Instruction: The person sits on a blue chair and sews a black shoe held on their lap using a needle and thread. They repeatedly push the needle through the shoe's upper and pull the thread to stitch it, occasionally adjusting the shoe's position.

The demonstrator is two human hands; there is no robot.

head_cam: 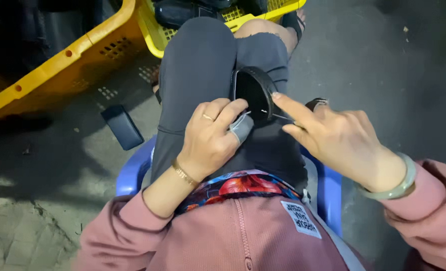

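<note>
A black shoe upper piece [253, 90] rests on my lap, between my knees. My left hand [210, 135] pinches its lower edge; the thumb wears a grey fabric guard and a needle tip shows by it. My right hand [333, 138] hovers to the right of the piece, index finger stretched toward its rim, and seems to pull a thin thread, which is hard to make out. A gold bracelet is on my left wrist, a pale green bangle on my right.
I sit on a blue plastic stool [132, 170]. Yellow plastic crates [72, 60] stand ahead left, one [233, 17] holding black shoe parts. A dark flat rectangular object [122, 126] lies on the concrete floor at left.
</note>
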